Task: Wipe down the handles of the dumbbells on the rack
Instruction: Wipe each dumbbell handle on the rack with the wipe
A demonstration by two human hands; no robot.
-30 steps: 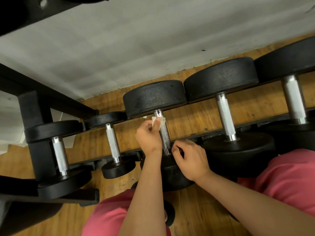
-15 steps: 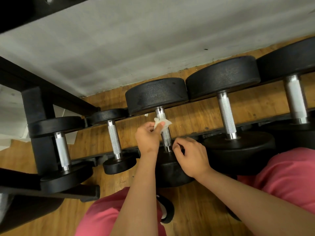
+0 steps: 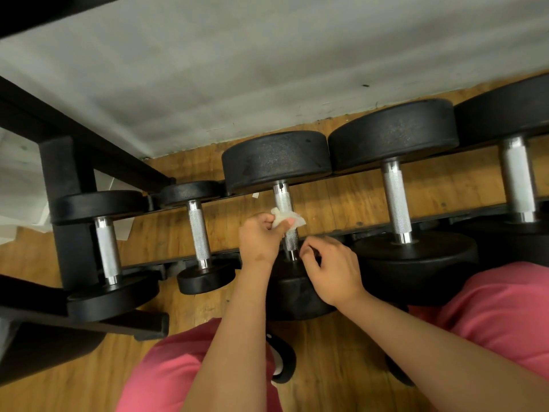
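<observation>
Several black dumbbells with knurled silver handles lie across the black rack rails (image 3: 332,231). My left hand (image 3: 261,240) pinches a crumpled white wipe (image 3: 286,219) against the middle dumbbell's handle (image 3: 282,202), about halfway along it. My right hand (image 3: 332,269) rests on that dumbbell's near weight (image 3: 294,295), fingers curled by the handle's lower end, holding nothing that I can see. Other handles stand left (image 3: 198,233) (image 3: 107,246) and right (image 3: 396,200) (image 3: 518,179).
A black rack post (image 3: 66,203) and frame stand at the left. A grey wall (image 3: 237,69) lies behind the rack, wooden floor (image 3: 341,352) beneath. My pink-clad knees (image 3: 490,316) sit close to the near weights. White paper (image 3: 17,197) lies at far left.
My left hand has slid the wipe down the middle handle from near its far end toward the middle. The wipe has spread out to the right of the handle. My right hand stays put.
</observation>
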